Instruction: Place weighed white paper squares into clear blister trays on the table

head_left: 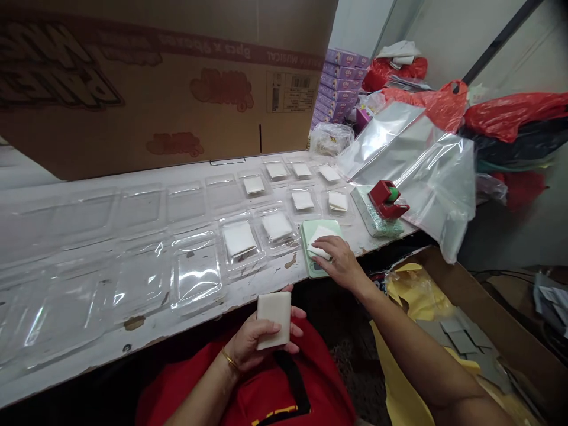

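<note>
My left hand (251,338) is closed around a thick stack of white square sheets (274,313), thumb on top and fingers under it, above my lap. On the table's front edge is a light green kitchen scale (305,232). A small pile of white sheets (329,229) lies on it, and my right hand (341,260) grips this pile with curved fingers and thumb. The scale's display is mostly covered by the hand. Left of the scale, a clear plastic tray (290,241) holds a white pile (277,225); several more trays behind it hold similar piles.
Rows of clear trays (139,204) without piles spread leftward. Behind stands a large cardboard carton (155,112). A red tape dispenser (382,201) sits right of the scale, before plastic bags (426,160). Below right is an open box (465,284) with yellow and grey scraps.
</note>
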The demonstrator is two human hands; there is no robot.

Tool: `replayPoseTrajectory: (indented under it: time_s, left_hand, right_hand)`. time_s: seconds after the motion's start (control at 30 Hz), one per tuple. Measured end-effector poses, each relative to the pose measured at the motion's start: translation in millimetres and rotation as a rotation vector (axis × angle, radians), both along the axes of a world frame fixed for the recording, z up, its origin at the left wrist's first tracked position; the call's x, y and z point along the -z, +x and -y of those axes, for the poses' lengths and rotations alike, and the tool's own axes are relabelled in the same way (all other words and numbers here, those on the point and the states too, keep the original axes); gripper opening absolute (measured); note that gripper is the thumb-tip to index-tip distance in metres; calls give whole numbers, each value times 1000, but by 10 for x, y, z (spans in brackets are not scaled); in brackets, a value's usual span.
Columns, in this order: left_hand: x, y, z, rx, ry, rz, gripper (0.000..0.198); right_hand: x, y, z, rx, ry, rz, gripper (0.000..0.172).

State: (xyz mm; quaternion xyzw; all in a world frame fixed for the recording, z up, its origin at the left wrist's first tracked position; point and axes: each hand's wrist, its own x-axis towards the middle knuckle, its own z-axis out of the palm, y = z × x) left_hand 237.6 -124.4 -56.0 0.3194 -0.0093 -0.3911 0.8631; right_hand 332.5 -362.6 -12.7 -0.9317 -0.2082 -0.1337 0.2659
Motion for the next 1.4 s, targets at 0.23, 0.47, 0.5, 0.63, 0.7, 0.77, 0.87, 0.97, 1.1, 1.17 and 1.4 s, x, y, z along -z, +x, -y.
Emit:
replayPoseTrajectory:
  time_s: [0.23,0.47,0.5,0.63,0.7,0.77,0.87,0.97,1.1,1.17,1.4]
  left_hand:
    - [-185,-13,17,-17,62,112,37]
    - [-312,-54,-3,-29,74,118,24]
    - [-306,-60,-9,-22,75,120,24]
    - [-282,-70,-22,-15,59,144,26]
    - [-295,-69,-23,-30,40,142,27]
    - [-324,-67,-21,-37,33,132,27]
    - [-357,-67,-16,-49,44,122,28]
    - [-339,-70,-13,-57,35,113,30]
    - [-289,-77,-15,-90,1,80,31]
    - [-285,-78,-14,-108,-6,65,34]
    - [-272,-74,-17,-95,-36,24,38]
  right_hand:
    - [-191,-603,-555,-258,135,-17,24]
    - [-156,-761,-789,-329,107,89,29]
    - [-148,-757,-789,-332,97,108,29]
    - [-112,-766,-764,-352,52,176,35]
    - [-101,-778,-750,-381,36,208,37]
    - [-95,-787,-737,-416,23,232,39]
    - [-81,-791,-721,-448,-4,250,43]
    - [-53,-788,-706,-458,-25,266,44]
    - [-18,-786,-697,-448,-51,272,44]
    - [-6,-786,-698,-447,-66,276,44]
    - [11,-784,-703,-430,-61,260,42]
